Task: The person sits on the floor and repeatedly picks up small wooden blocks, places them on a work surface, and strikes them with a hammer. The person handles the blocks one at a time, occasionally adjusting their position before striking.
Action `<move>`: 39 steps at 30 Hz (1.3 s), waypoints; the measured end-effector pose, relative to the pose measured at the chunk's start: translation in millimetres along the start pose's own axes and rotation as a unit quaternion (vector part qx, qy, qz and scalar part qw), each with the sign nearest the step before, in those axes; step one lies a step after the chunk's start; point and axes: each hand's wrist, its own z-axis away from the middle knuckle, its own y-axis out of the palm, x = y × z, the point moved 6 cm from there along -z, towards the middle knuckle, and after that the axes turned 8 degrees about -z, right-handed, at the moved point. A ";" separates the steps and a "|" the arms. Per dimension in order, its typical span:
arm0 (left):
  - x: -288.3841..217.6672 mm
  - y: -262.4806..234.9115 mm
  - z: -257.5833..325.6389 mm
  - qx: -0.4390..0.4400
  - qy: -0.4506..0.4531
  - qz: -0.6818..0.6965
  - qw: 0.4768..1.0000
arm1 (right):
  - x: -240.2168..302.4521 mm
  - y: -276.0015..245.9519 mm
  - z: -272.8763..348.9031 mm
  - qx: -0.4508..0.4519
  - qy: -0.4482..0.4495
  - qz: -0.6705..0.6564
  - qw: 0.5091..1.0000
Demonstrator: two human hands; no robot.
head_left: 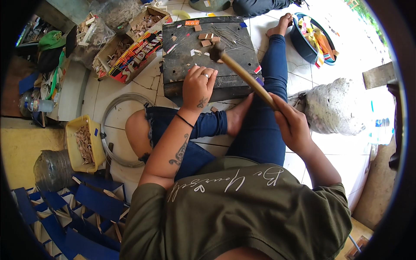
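My right hand [291, 122] grips the wooden handle of a hammer [242, 73], whose dark head [216, 51] hovers over a dark work board [186, 65] on the floor ahead of my crossed legs. My left hand [197, 86] rests on the board's near part, fingers curled down; I cannot tell if they pinch anything. Small wooden blocks [206, 40] and thin nails [232, 37] lie scattered on the board beyond the hammer head.
Cardboard boxes of wood pieces [130, 47] stand at the left of the board. A wire coil [113, 130], a yellow tub of wood bits [84, 143] and blue folded pieces [82, 212] lie at my left. A dark basin of coloured strips [314, 39] and a wrapped bundle [336, 106] sit right.
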 end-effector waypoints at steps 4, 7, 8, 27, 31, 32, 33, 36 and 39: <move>0.8 0.5 -0.8 0.003 0.000 -0.006 1.000 | -2.7 -0.1 -3.3 0.000 0.008 0.002 1.000; 0.4 0.6 0.7 0.003 -0.003 -0.003 1.000 | -2.9 0.2 -2.3 0.001 0.011 -0.002 1.000; 0.6 0.7 0.5 0.005 -0.003 -0.007 1.000 | -4.1 0.9 -3.2 0.016 0.017 0.001 1.000; -1.1 -1.8 -0.3 -0.004 0.006 -0.007 1.000 | -6.9 -1.4 -3.8 -0.014 -0.006 -0.009 1.000; -0.2 -0.4 0.5 0.000 0.001 -0.009 1.000 | -15.0 2.8 -3.2 0.024 0.031 -0.010 0.999; 0.0 -0.8 0.1 0.000 0.003 -0.011 1.000 | -18.0 0.0 -5.1 0.002 0.033 -0.024 0.999; -0.2 -1.4 0.2 0.002 0.002 -0.013 1.000 | -21.6 -1.7 -6.5 -0.018 0.038 -0.039 0.998; -1.0 -5.2 -3.3 0.002 -0.012 0.007 1.000 | -34.3 -11.7 -22.8 -0.094 0.016 -0.026 0.995; 7.8 -17.4 -5.3 -0.024 -0.076 0.089 0.993 | -58.3 -20.9 -66.7 -0.164 0.009 0.047 0.985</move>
